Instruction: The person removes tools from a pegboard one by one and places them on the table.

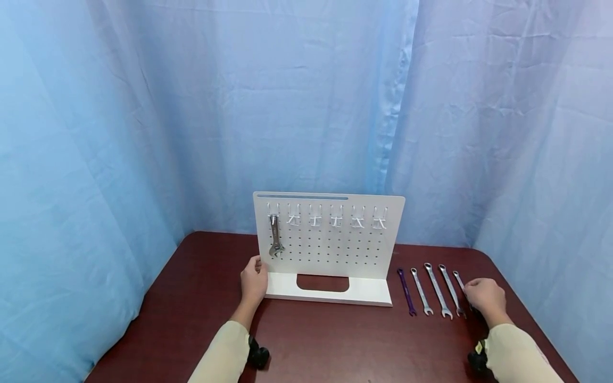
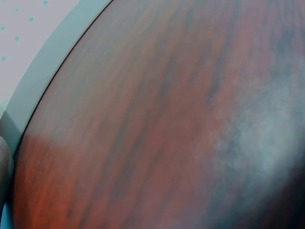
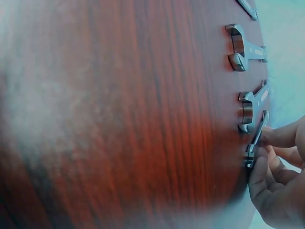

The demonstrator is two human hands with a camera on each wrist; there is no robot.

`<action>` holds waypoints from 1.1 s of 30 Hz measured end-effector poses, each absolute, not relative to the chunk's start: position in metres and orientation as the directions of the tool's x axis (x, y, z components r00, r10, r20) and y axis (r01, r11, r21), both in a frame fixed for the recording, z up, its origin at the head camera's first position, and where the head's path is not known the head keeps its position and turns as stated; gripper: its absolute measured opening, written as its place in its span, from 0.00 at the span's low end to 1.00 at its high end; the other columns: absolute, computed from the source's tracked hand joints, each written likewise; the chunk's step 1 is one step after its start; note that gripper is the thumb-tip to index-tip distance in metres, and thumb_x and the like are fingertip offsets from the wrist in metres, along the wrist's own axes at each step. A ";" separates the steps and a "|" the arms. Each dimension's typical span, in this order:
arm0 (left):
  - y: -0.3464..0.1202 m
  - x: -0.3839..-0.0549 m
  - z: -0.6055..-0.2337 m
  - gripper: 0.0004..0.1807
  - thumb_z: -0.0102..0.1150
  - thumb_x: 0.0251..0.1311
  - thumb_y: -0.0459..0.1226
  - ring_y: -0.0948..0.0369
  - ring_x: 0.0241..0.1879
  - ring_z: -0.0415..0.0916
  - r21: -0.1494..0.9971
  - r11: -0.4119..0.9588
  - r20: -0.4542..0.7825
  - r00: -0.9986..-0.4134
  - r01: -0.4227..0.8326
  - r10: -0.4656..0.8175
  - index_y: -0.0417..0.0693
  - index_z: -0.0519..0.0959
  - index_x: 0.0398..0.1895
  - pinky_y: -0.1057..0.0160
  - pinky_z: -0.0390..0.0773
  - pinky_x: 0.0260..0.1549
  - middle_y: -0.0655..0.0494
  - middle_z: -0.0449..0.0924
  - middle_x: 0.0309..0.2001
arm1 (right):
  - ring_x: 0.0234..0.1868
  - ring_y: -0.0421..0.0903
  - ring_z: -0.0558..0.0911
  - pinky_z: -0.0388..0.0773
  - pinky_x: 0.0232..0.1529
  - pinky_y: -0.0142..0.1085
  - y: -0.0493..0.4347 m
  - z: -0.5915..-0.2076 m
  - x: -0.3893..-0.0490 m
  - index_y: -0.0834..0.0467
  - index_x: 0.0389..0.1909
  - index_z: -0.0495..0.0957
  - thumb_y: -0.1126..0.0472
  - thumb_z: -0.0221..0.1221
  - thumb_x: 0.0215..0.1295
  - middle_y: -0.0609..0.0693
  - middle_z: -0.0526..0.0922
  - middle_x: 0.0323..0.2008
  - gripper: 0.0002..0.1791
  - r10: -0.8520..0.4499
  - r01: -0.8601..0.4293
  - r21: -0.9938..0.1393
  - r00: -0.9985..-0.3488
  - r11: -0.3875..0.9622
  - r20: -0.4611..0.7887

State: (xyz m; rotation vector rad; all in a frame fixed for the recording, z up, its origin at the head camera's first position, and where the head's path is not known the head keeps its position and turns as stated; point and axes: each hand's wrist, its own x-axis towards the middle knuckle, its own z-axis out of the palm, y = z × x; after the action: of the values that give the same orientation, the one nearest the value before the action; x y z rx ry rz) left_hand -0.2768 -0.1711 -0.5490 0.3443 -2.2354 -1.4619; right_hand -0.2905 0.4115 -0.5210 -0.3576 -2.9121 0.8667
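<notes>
A white pegboard stand (image 1: 325,260) stands upright on the table, and my left hand (image 1: 254,279) grips its lower left edge. In the left wrist view only a fingertip (image 2: 5,164) shows, against the board's side. On the right, my right hand (image 1: 486,297) pinches the rightmost small combination wrench (image 1: 460,282) between thumb and fingers. The right wrist view shows that wrench's open end (image 3: 249,155) slightly raised at the fingers. Left of it lie two larger silver wrenches (image 1: 438,291), a slimmer silver one (image 1: 421,291) and a purple one (image 1: 407,291).
An adjustable wrench (image 1: 275,236) hangs from the board's leftmost hook. Several bare white hooks (image 1: 337,217) continue along the row to the right. The dark red table (image 1: 335,340) is enclosed by light blue curtains (image 1: 287,106) at the back and sides.
</notes>
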 end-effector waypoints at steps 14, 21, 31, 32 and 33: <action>-0.175 -0.277 -0.550 0.18 0.51 0.72 0.32 0.47 0.53 0.77 0.909 0.416 0.226 -0.873 0.029 -0.433 0.37 0.76 0.61 0.47 0.77 0.53 0.40 0.79 0.53 | 0.30 0.36 0.77 0.73 0.28 0.31 0.358 -0.493 -0.298 0.63 0.64 0.74 0.54 0.61 0.71 0.57 0.85 0.42 0.25 0.308 0.024 -0.731 -0.916 0.682 0.257; -0.173 -0.274 -0.550 0.18 0.50 0.72 0.33 0.47 0.54 0.77 0.912 0.410 0.214 -0.877 0.021 -0.431 0.37 0.76 0.62 0.46 0.77 0.53 0.40 0.79 0.54 | 0.30 0.33 0.80 0.76 0.29 0.26 0.320 -0.476 -0.295 0.62 0.59 0.77 0.58 0.63 0.70 0.45 0.85 0.35 0.20 0.297 -0.060 -0.833 -0.918 0.551 0.263; -0.171 -0.277 -0.550 0.17 0.51 0.71 0.32 0.46 0.53 0.77 0.910 0.413 0.234 -0.871 0.041 -0.431 0.36 0.76 0.61 0.46 0.77 0.53 0.39 0.79 0.53 | 0.31 0.32 0.85 0.81 0.30 0.28 0.274 -0.461 -0.285 0.69 0.50 0.76 0.67 0.62 0.68 0.43 0.86 0.32 0.13 0.192 -0.179 -0.956 -0.955 0.234 0.226; -0.171 -0.277 -0.550 0.17 0.51 0.71 0.32 0.47 0.53 0.77 0.910 0.412 0.234 -0.872 0.040 -0.431 0.36 0.76 0.61 0.47 0.77 0.53 0.40 0.79 0.53 | 0.31 0.33 0.85 0.81 0.30 0.28 0.270 -0.461 -0.284 0.69 0.49 0.76 0.68 0.62 0.68 0.43 0.87 0.31 0.13 0.178 -0.174 -0.962 -0.961 0.212 0.213; -0.171 -0.277 -0.550 0.18 0.51 0.72 0.32 0.47 0.54 0.77 0.911 0.410 0.232 -0.872 0.040 -0.431 0.36 0.76 0.61 0.47 0.77 0.53 0.40 0.79 0.53 | 0.31 0.33 0.85 0.81 0.29 0.29 0.266 -0.461 -0.283 0.69 0.49 0.76 0.68 0.63 0.68 0.44 0.87 0.31 0.12 0.167 -0.168 -0.967 -0.965 0.191 0.201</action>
State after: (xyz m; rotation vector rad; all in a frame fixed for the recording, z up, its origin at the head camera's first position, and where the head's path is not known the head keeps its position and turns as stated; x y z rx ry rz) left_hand -0.2770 -0.1713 -0.5505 0.3337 -2.2368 -1.4633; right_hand -0.2832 0.2661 -0.4615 0.0015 -2.2073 1.8463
